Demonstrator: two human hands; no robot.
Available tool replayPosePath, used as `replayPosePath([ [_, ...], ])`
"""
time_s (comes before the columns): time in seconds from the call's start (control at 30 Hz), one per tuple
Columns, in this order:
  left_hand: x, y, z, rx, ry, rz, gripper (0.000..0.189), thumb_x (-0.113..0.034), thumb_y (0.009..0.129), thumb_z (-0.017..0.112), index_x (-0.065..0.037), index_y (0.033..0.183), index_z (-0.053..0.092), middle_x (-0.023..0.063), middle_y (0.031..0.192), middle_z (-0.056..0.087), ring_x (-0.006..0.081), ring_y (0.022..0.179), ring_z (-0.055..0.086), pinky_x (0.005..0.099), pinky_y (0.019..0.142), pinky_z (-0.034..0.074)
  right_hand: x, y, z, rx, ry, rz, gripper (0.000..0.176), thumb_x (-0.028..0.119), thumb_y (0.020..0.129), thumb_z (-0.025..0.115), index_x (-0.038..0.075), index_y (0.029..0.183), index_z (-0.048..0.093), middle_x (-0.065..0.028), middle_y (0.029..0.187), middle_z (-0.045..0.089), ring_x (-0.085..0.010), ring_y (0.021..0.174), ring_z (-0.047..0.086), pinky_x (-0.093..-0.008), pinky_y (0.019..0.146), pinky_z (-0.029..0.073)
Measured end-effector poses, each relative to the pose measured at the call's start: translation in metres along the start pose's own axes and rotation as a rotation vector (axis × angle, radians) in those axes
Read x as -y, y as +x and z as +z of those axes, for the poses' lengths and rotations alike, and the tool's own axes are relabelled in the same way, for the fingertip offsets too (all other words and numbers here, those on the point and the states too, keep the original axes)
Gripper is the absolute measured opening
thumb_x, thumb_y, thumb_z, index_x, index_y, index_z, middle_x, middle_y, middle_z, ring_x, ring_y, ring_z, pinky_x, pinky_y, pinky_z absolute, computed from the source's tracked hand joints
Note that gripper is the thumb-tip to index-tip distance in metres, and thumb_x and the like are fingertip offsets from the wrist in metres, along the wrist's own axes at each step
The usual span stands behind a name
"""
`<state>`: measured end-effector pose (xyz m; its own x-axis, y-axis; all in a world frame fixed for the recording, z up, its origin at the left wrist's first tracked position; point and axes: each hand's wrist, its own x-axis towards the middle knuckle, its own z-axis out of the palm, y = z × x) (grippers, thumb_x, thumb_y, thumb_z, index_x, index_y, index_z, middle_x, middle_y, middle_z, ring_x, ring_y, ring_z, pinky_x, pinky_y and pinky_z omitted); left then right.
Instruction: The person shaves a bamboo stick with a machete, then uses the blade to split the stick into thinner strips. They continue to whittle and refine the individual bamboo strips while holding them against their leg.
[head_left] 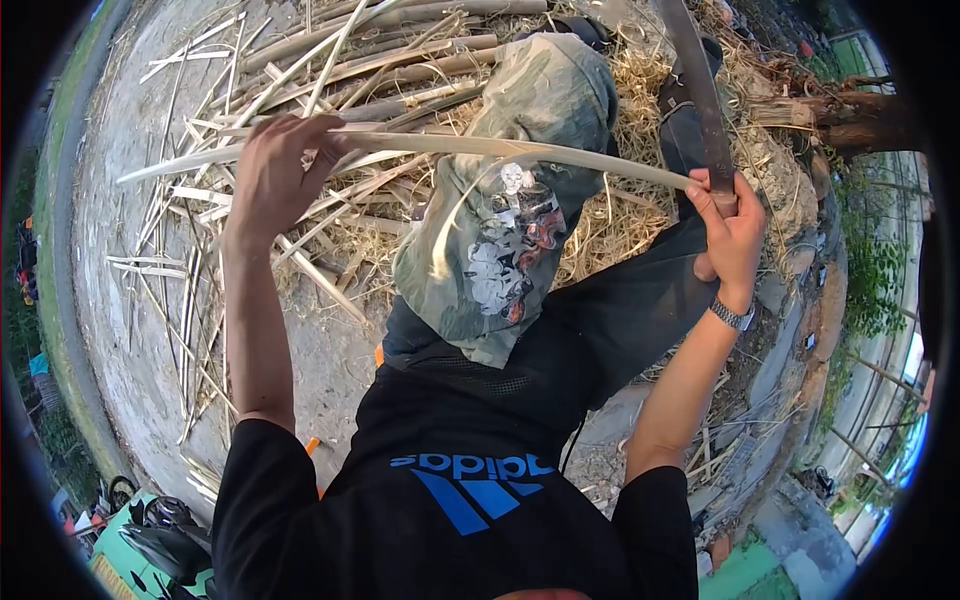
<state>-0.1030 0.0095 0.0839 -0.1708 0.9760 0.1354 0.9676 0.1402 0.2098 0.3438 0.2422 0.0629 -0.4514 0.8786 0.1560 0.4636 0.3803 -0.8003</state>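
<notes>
A long, pale bamboo strip [500, 148] stretches across my lap in a slight bow, its left end reaching past my wrist. My left hand [283, 172] is closed on it, thumb and fingers pinched around the strip. At the strip's right end, my right hand [735, 228] grips a long dark-bladed knife [697, 85], blade pointing away from me. The thumb of that hand lies by the strip's end, next to the base of the blade. A greenish cloth with a printed picture [545, 95] covers my leg under the strip. One thin curl of shaving hangs below the strip.
Bamboo poles [400, 70] and split strips [205, 195] lie scattered over the concrete ground ahead and to the left. Fine shavings [635, 120] heap around my legs. At the right are a wooden log [850, 118] and a rough ledge; a parked motorbike [165, 540] stands lower left.
</notes>
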Motion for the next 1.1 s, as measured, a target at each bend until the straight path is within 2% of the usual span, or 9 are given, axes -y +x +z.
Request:
replayPosePath([
  [0.1, -0.017, -0.020, 0.014, 0.137, -0.153, -0.181, 0.030, -0.031, 0.103, 0.063, -0.004, 0.103, 0.076, 0.0084, 0.059, 0.064, 0.0218, 0.049, 0.059, 0.0358, 0.053, 0.043, 0.020, 0.010, 0.005, -0.307, -0.649, -0.490, 0.023, 0.017, 0.095, 0.077, -0.002, 0.107, 0.071, -0.0075, 0.106, 0.074, -0.0157, 0.087, 0.070, -0.0316, 0.080, 0.054],
  [0.13, -0.035, -0.025, 0.012, 0.168, -0.245, -0.285, 0.040, -0.042, 0.103, 0.063, -0.007, 0.089, 0.074, 0.0126, 0.057, 0.059, 0.0318, 0.052, 0.058, 0.0434, 0.055, 0.041, 0.024, 0.003, 0.009, -0.306, -0.655, -0.462, 0.023, 0.017, 0.095, 0.077, -0.002, 0.107, 0.071, -0.0075, 0.106, 0.074, -0.0157, 0.087, 0.070, -0.0316, 0.080, 0.054],
  [0.2, -0.050, -0.039, 0.024, 0.202, -0.325, -0.272, 0.037, -0.036, 0.105, 0.061, -0.004, 0.089, 0.070, 0.0119, 0.058, 0.061, 0.0300, 0.051, 0.059, 0.0426, 0.055, 0.043, 0.039, -0.010, 0.023, -0.297, -0.331, -0.309, 0.025, 0.016, 0.096, 0.076, -0.004, 0.110, 0.070, -0.0103, 0.113, 0.073, -0.0163, 0.085, 0.070, -0.0320, 0.076, 0.056],
  [0.3, -0.080, -0.044, 0.023, 0.342, -0.717, -0.335, 0.025, -0.018, 0.107, 0.057, 0.001, 0.093, 0.064, 0.0107, 0.064, 0.066, 0.0250, 0.056, 0.064, 0.0367, 0.057, 0.048, 0.098, -0.055, 0.054, -0.137, 0.134, 0.118, 0.019, 0.015, 0.097, 0.075, 0.000, 0.109, 0.072, -0.0030, 0.082, 0.073, -0.0065, 0.061, 0.062, -0.0221, 0.055, 0.047],
  [0.47, -0.113, -0.042, 0.026, 0.221, -0.874, -0.402, 0.016, -0.007, 0.101, 0.055, 0.003, 0.097, 0.068, 0.0106, 0.065, 0.066, 0.0234, 0.060, 0.067, 0.0356, 0.061, 0.052, 0.142, -0.096, 0.089, 0.131, 0.207, -0.154, 0.031, 0.006, 0.075, 0.080, -0.003, 0.105, 0.072, -0.0070, 0.081, 0.072, -0.0126, 0.061, 0.068, -0.0270, 0.056, 0.054],
  [0.67, -0.119, -0.051, 0.044, 0.169, -0.916, -0.454, 0.014, -0.003, 0.097, 0.056, 0.003, 0.097, 0.068, 0.0154, 0.068, 0.067, 0.0288, 0.065, 0.070, 0.0385, 0.065, 0.054, 0.108, -0.091, 0.121, 0.066, -0.184, -0.306, 0.048, 0.008, 0.070, 0.087, 0.005, 0.116, 0.071, -0.0063, 0.090, 0.071, -0.0262, 0.081, 0.072, -0.0376, 0.072, 0.058],
  [0.77, -0.121, -0.057, 0.048, 0.166, -0.849, -0.418, 0.023, -0.016, 0.107, 0.058, 0.004, 0.098, 0.066, 0.0048, 0.068, 0.062, 0.0092, 0.062, 0.055, 0.0294, 0.057, 0.044, 0.101, -0.086, 0.113, 0.106, -0.193, -0.256, 0.048, 0.021, 0.077, 0.089, 0.004, 0.118, 0.069, -0.0093, 0.094, 0.071, -0.0289, 0.086, 0.072, -0.0387, 0.073, 0.058],
  [0.93, -0.122, -0.064, 0.057, 0.144, -0.918, -0.480, 0.026, -0.021, 0.104, 0.064, 0.004, 0.095, 0.068, 0.0084, 0.064, 0.060, 0.0142, 0.056, 0.053, 0.0326, 0.055, 0.042, 0.086, -0.086, 0.095, 0.512, -0.572, -0.168, 0.058, 0.064, 0.089, 0.071, 0.006, 0.092, 0.061, -0.0106, 0.070, 0.067, -0.0312, 0.063, 0.071, -0.0411, 0.056, 0.055],
  [1.1, -0.125, -0.062, 0.055, 0.103, -0.800, -0.536, 0.029, -0.022, 0.103, 0.068, 0.003, 0.090, 0.070, 0.0041, 0.057, 0.054, 0.0094, 0.053, 0.045, 0.0304, 0.050, 0.037, 0.048, -0.061, 0.091, 0.229, -0.616, -0.329, 0.055, 0.062, 0.095, 0.065, 0.010, 0.082, 0.055, -0.0083, 0.056, 0.060, -0.0330, 0.050, 0.066, -0.0442, 0.045, 0.051],
])
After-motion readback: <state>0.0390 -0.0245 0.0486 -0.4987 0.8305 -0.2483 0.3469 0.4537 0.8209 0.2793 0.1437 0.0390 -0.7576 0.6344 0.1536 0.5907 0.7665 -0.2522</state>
